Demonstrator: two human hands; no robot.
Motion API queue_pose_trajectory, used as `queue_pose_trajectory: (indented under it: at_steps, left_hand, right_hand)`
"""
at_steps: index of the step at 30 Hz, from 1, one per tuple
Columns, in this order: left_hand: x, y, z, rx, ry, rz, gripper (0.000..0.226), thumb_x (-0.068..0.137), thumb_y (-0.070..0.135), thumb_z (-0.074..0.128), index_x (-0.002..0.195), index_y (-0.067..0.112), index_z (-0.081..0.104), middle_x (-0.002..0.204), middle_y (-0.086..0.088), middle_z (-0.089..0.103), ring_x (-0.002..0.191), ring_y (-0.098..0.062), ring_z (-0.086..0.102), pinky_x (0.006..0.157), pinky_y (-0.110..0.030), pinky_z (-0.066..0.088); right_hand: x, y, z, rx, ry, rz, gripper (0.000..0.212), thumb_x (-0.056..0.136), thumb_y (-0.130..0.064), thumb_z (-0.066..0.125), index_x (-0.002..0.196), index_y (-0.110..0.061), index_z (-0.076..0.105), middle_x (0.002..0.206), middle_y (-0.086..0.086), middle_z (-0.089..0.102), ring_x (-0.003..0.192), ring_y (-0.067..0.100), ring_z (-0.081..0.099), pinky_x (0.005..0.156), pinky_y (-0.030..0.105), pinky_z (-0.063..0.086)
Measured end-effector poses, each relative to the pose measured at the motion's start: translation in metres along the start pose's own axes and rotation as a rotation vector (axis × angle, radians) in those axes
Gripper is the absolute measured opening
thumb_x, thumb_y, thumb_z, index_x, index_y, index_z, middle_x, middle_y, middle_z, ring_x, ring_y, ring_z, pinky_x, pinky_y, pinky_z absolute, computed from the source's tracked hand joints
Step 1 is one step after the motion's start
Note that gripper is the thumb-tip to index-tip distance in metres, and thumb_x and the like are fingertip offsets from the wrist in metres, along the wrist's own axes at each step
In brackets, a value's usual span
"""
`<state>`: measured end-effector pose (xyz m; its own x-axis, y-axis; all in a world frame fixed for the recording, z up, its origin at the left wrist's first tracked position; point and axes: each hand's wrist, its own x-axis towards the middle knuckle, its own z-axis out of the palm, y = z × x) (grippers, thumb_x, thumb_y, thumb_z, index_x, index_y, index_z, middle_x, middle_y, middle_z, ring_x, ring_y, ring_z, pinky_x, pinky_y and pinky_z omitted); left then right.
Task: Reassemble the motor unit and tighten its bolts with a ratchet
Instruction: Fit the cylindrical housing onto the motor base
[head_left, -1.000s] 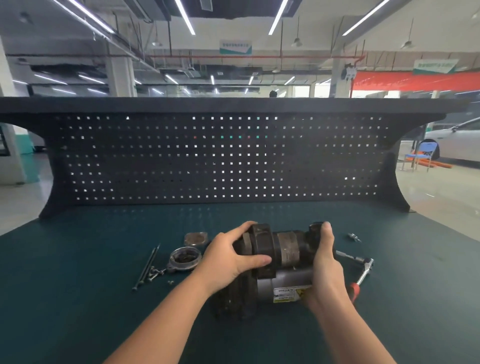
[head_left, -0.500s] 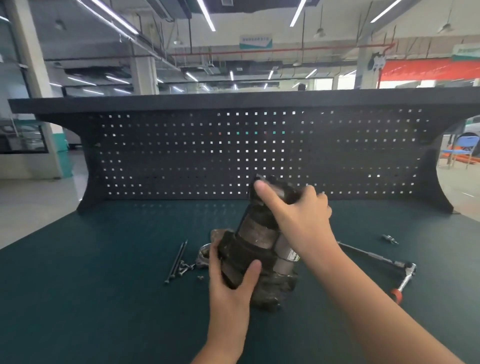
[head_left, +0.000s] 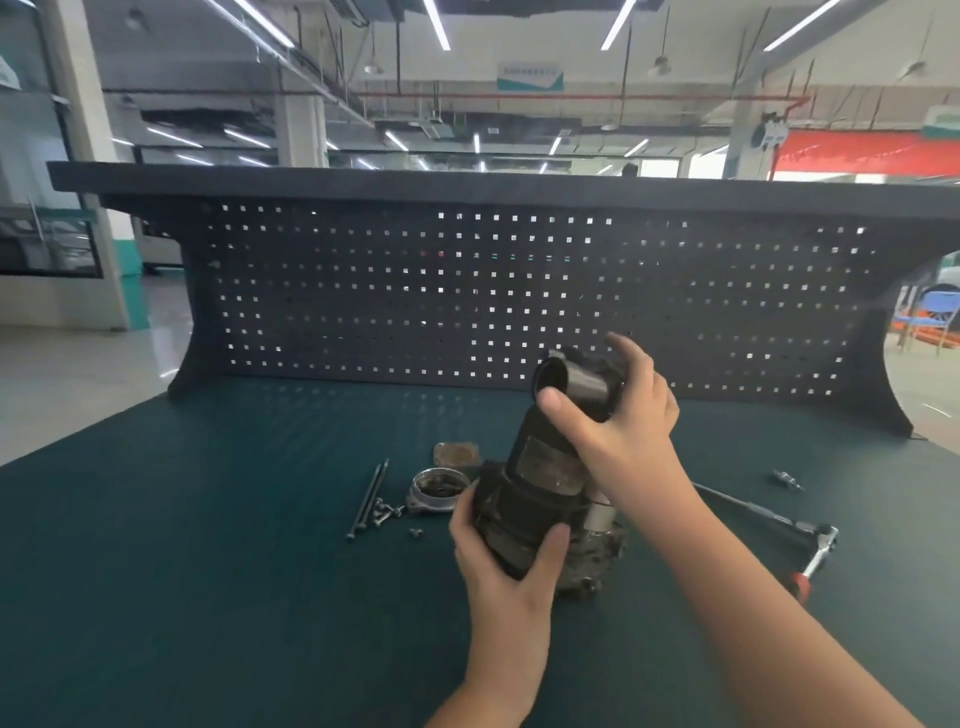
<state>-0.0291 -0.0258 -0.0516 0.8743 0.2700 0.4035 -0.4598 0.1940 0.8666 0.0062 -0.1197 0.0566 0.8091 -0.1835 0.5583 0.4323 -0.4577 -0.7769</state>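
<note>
The dark motor unit (head_left: 540, 478) stands tilted on end on the green bench top, its open round end up and leaning left. My left hand (head_left: 506, 566) grips its wide lower part. My right hand (head_left: 613, 421) holds the upper cylinder, thumb across the front and fingers round the back. A round metal end cover (head_left: 436, 488) and a square plate (head_left: 456, 453) lie just left of the motor. Two long bolts (head_left: 369, 499) and several small screws (head_left: 387, 512) lie further left. The ratchet (head_left: 815, 545), with a red-tipped handle, lies at the right.
A small socket bit (head_left: 787, 479) lies at the far right of the bench (head_left: 208, 571). A dark perforated back panel (head_left: 363, 291) with a shelf on top closes off the rear. Beyond it is a workshop hall.
The motor went from lying on its side to standing on end. My right hand shifted to its top and my left hand to its lower body. The view moved left and closer.
</note>
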Motion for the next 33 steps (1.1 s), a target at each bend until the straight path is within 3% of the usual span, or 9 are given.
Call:
queue_pose_trajectory:
  at_steps: [2,6,8,13,18,21,23,27,33]
  left_hand:
    - [-0.005,0.002,0.000,0.043,-0.067,0.003,0.080,0.064,0.042,0.075,0.130,0.044,0.029,0.140,0.002,0.043,0.124,-0.005,0.051,0.109,-0.032,0.040]
    - [-0.014,-0.002,-0.007,0.000,-0.249,0.020,0.069,0.075,0.056,0.066,0.129,0.055,0.024,0.141,0.018,0.045,0.124,0.004,0.050,0.101,-0.016,0.041]
    - [-0.016,-0.002,-0.008,-0.141,-0.302,-0.040,0.059,0.079,0.054,0.061,0.130,0.055,0.032,0.137,0.022,0.053,0.125,-0.001,0.052,0.103,-0.026,0.043]
    - [-0.017,-0.016,-0.006,-0.367,-0.185,-0.109,0.045,0.073,0.014,0.056,0.117,0.013,0.047,0.099,0.008,0.075,0.087,-0.008,0.072,0.066,-0.020,0.056]
    - [-0.028,-0.006,-0.031,0.016,-0.320,-0.074,0.059,0.079,0.039,0.071,0.125,0.023,0.039,0.129,0.014,0.055,0.112,0.008,0.058,0.088,-0.009,0.045]
    - [-0.005,0.004,-0.039,0.133,-0.317,-0.016,0.081,0.069,0.059,0.074,0.129,0.018,0.038,0.138,0.010,0.048,0.123,0.000,0.052,0.098,-0.017,0.044]
    - [0.028,0.017,-0.039,0.100,-0.225,-0.012,0.062,0.083,0.060,0.060,0.128,0.021,0.042,0.144,0.007,0.046,0.131,-0.010,0.047,0.105,-0.028,0.040]
    - [0.090,0.052,-0.010,0.143,-0.348,0.022,0.071,0.068,0.086,0.042,0.130,0.052,0.042,0.140,0.031,0.042,0.135,0.000,0.038,0.116,-0.042,0.029]
    - [0.112,0.052,0.046,0.042,-0.620,-0.024,0.055,0.076,0.067,0.046,0.100,0.025,0.072,0.114,0.003,0.071,0.108,-0.014,0.065,0.100,-0.037,0.047]
  right_hand:
    - [-0.004,0.005,-0.008,0.080,-0.007,-0.017,0.083,0.049,-0.077,0.056,0.123,-0.044,0.039,0.125,-0.014,0.043,0.128,0.003,0.019,0.101,0.031,0.030]
    - [-0.011,0.010,-0.022,0.268,-0.042,-0.014,0.058,0.054,-0.065,0.059,0.108,-0.051,0.044,0.129,-0.005,0.044,0.130,0.013,0.036,0.085,0.015,0.041]
    - [-0.011,0.011,-0.027,0.311,-0.086,-0.043,0.058,0.055,-0.063,0.060,0.109,-0.050,0.045,0.135,0.006,0.044,0.128,0.019,0.043,0.090,0.024,0.045]
    - [-0.010,0.016,-0.027,0.336,-0.204,-0.133,0.057,0.060,-0.062,0.061,0.114,-0.048,0.047,0.132,0.007,0.050,0.127,0.028,0.046,0.103,0.054,0.040]
    - [-0.009,0.022,-0.030,0.373,-0.260,-0.220,0.074,0.061,-0.072,0.067,0.122,-0.033,0.048,0.124,0.005,0.057,0.110,0.027,0.058,0.095,0.047,0.046]
    - [-0.009,0.028,-0.034,0.386,-0.300,-0.254,0.085,0.062,-0.081,0.063,0.125,-0.027,0.047,0.117,-0.001,0.059,0.102,0.018,0.060,0.090,0.036,0.046]
    - [-0.011,0.032,-0.035,0.397,-0.313,-0.276,0.085,0.064,-0.080,0.062,0.127,-0.026,0.046,0.120,0.004,0.058,0.108,0.023,0.059,0.094,0.042,0.046]
    - [-0.014,0.038,-0.037,0.441,-0.331,-0.310,0.083,0.068,-0.078,0.063,0.128,-0.024,0.046,0.121,0.006,0.057,0.110,0.029,0.058,0.094,0.047,0.044]
    - [-0.011,0.050,-0.048,0.555,-0.379,-0.300,0.080,0.075,-0.067,0.066,0.132,-0.017,0.042,0.128,0.008,0.056,0.116,0.032,0.055,0.096,0.044,0.044]
